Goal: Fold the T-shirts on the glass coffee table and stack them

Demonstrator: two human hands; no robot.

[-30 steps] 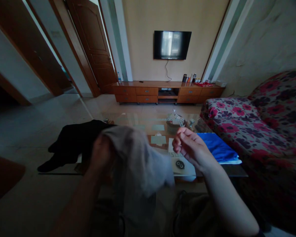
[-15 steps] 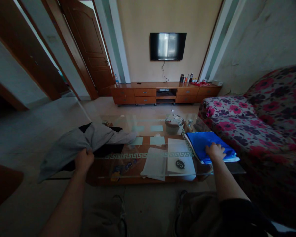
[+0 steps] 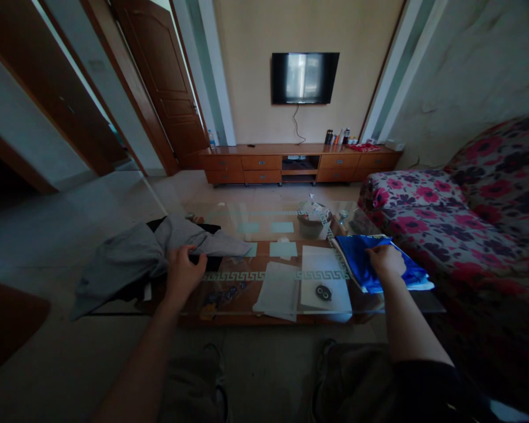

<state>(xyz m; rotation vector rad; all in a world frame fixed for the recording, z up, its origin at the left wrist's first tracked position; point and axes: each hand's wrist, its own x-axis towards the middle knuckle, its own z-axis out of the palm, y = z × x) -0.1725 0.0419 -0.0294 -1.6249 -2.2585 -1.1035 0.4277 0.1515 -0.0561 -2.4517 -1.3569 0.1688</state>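
A crumpled grey garment (image 3: 127, 252) lies with black cloth (image 3: 209, 261) at the left end of the glass table (image 3: 229, 305). My left hand (image 3: 186, 273) is at the garment's right side, thumb and fingers apart, with nothing visible between them. At the table's right end, a folded blue garment (image 3: 357, 258) rests on something white whose edge shows beneath. On top of it is my right hand (image 3: 387, 262), its fingers closed on a bit of the blue cloth, which creases around them. The fingertips are partly hidden.
Under the glass are white sheets (image 3: 275, 291) and a dark round object (image 3: 323, 292). A bin (image 3: 312, 223) shows beyond the far edge. To the right stands a flowered sofa (image 3: 423, 205). A wooden TV cabinet (image 3: 260, 161) lines the back wall under a television (image 3: 305, 78).
My left hand has let go of the grey garment and moved right. My right hand's fingers, spread on the blue garment before, have drawn together and the cloth has wrinkled.
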